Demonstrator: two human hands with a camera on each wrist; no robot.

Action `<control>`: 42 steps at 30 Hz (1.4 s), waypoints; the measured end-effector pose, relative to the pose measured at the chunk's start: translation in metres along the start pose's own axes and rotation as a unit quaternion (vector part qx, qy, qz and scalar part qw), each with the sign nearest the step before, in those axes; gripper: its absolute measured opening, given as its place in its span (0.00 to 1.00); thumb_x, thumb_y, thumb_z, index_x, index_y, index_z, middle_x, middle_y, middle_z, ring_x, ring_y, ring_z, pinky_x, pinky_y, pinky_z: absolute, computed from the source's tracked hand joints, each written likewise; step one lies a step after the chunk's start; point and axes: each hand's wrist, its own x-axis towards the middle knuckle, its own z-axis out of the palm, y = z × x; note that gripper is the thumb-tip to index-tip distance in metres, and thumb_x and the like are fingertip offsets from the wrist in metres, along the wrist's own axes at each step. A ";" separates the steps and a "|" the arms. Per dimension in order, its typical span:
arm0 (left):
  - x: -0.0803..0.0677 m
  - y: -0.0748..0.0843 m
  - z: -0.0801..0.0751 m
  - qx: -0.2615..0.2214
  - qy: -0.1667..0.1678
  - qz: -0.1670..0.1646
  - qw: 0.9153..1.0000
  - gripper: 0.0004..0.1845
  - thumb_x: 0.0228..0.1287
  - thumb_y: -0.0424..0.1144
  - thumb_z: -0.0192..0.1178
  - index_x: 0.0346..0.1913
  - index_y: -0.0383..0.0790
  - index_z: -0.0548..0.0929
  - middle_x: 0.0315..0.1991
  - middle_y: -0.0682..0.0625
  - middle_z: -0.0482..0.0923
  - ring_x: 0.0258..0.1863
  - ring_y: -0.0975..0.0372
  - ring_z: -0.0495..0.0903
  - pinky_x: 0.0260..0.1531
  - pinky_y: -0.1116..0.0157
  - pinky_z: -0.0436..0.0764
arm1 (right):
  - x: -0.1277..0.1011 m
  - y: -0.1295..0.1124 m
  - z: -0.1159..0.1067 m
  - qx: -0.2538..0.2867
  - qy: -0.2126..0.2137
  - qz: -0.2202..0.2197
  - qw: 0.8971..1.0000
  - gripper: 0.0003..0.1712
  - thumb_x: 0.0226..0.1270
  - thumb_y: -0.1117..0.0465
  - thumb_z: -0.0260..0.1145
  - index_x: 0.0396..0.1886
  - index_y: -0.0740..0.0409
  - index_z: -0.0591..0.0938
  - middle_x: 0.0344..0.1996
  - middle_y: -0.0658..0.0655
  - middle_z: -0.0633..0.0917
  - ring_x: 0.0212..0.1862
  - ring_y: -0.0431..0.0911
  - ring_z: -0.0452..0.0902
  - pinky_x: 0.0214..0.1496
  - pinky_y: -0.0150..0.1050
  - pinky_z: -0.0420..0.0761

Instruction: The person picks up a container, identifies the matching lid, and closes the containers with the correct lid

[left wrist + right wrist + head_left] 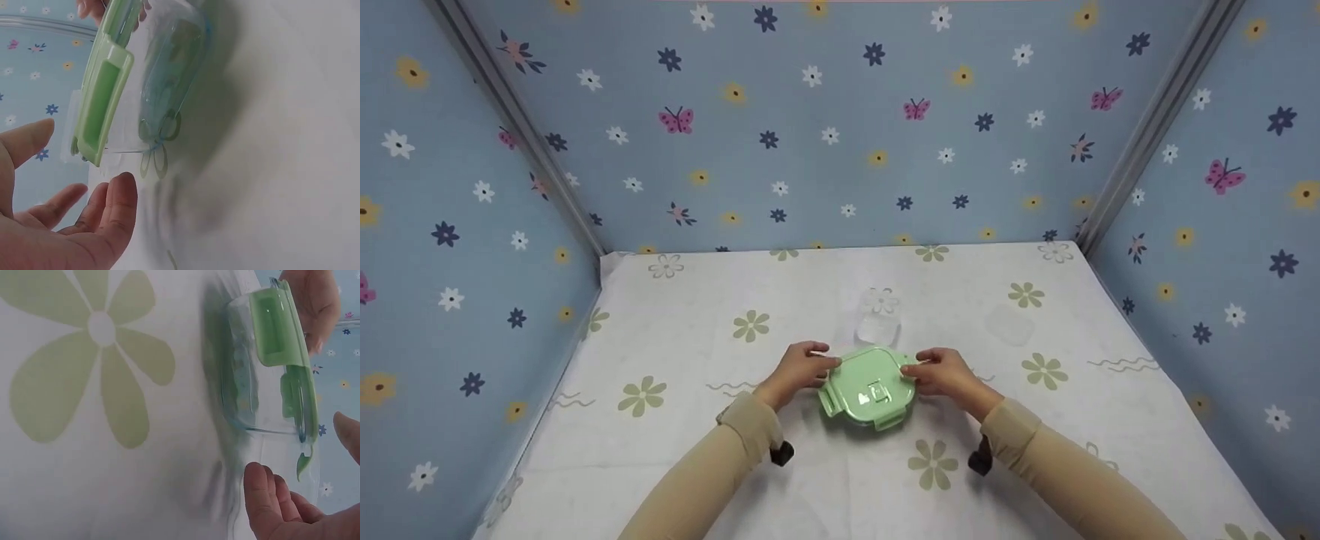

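Both hands' loose grip flanks green-lidded container (870, 388).

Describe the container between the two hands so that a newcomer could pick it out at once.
On the flower-print tablecloth, near its front middle, sits a clear container with a green lid, between the left hand and right hand. The small clear containers behind it are lidless; only this one has a green lid with clip flaps.
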 end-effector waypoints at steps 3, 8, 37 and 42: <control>-0.005 -0.003 0.000 -0.006 0.006 0.002 1.000 0.35 0.71 0.43 0.71 0.73 0.27 0.74 0.58 0.36 0.84 0.52 0.52 0.85 0.55 0.55 0.90 | 0.005 -0.003 -0.002 -0.008 -0.003 -0.003 1.000 0.40 0.68 0.60 0.79 0.73 0.74 0.72 0.57 0.67 0.84 0.46 0.49 0.89 0.55 0.45 0.92; -0.013 -0.006 0.001 -0.014 0.010 0.006 1.000 0.35 0.70 0.42 0.72 0.73 0.26 0.74 0.58 0.35 0.85 0.52 0.52 0.85 0.49 0.58 0.91 | 0.012 -0.009 -0.003 -0.018 -0.012 -0.005 1.000 0.41 0.68 0.61 0.79 0.74 0.72 0.72 0.60 0.67 0.83 0.46 0.47 0.87 0.53 0.44 0.92; -0.027 -0.024 0.023 -0.062 0.030 0.015 0.998 0.27 0.67 0.36 0.71 0.64 0.26 0.79 0.49 0.41 0.83 0.40 0.60 0.84 0.39 0.64 0.88 | 0.028 -0.009 0.012 -0.048 -0.058 -0.003 0.997 0.23 0.70 0.60 0.78 0.60 0.64 0.84 0.46 0.55 0.84 0.41 0.42 0.84 0.41 0.35 0.87; -0.026 -0.023 0.026 -0.062 0.038 0.014 0.997 0.26 0.66 0.35 0.70 0.64 0.26 0.79 0.48 0.42 0.82 0.40 0.60 0.82 0.37 0.66 0.86 | 0.028 -0.009 0.012 -0.041 -0.064 -0.006 0.997 0.18 0.71 0.60 0.76 0.56 0.62 0.85 0.39 0.52 0.86 0.35 0.40 0.83 0.34 0.34 0.86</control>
